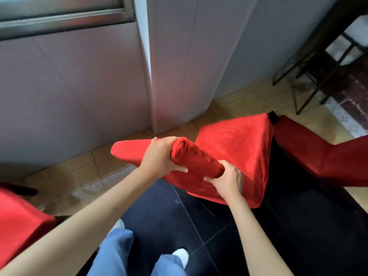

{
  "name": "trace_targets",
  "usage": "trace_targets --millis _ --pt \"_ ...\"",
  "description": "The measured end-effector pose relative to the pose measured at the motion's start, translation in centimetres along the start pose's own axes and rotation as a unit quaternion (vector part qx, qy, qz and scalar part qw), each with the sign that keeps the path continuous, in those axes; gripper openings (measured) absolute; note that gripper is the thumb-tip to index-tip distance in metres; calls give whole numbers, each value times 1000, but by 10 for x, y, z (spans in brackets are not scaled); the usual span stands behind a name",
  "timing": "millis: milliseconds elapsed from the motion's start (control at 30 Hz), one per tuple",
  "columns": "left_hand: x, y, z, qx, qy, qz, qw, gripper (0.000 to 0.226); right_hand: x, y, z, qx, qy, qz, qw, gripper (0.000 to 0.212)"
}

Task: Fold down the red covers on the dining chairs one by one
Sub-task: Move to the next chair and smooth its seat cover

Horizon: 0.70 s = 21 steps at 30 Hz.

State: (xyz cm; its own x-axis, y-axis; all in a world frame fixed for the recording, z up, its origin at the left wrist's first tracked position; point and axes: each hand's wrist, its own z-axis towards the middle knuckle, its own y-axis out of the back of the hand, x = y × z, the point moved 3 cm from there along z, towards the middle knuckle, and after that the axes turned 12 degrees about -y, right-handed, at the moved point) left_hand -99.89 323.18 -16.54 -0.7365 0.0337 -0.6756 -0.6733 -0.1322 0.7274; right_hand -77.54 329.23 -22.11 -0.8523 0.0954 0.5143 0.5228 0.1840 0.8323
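Hands grip the top of a chair back, one at each end. The left hand (159,156) wraps over the far corner of the red cover (199,158), fingers curled across the top and thumb underneath. The right hand (226,179) clasps the near end, thumb on one side and fingers curled round the other. Between them the cloth lies bunched into a thick roll along the top rail, while the rest of the cover runs down over the seat (237,140) and hangs past its edges toward the dark floor (169,212).

As a judgement, this chair is mid-fold: the cover looks gathered at the top and not yet drawn down smooth, so the fold here is not finished. A second chair (318,154) stands just beside it on the right, also in red, and a third red-covered piece (18,216) shows at the lower left edge. Whether those two have been done cannot be told, since only parts of them show. At least this one, and perhaps others, remain.

A pale wall (79,86) with a window frame (65,16) stands behind, and a dark metal stand (318,62) sits at the upper right.

No brand, label or writing can be read anywhere on the covers, wall or floor.
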Motion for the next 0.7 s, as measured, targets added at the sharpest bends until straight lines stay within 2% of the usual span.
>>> trace_targets --millis 67,200,400,633,700 --pt "-6 -7 -4 30 -13 25 999 90 -11 1 -5 1 -6 -2 1000 52" --pt "-20 -20 -9 44 -48 50 997 82 -29 3 -12 -7 -13 -10 1000 52" --pt "-44 -35 -4 77 -65 80 992 86 -52 15 -17 -26 -33 -11 999 55" --pt "-62 -45 -6 86 -73 86 990 86 -66 22 -22 -28 -40 -29 998 58" --pt "-66 -48 -7 88 -75 88 989 85 -68 26 -20 -12 -31 -40 999 65"
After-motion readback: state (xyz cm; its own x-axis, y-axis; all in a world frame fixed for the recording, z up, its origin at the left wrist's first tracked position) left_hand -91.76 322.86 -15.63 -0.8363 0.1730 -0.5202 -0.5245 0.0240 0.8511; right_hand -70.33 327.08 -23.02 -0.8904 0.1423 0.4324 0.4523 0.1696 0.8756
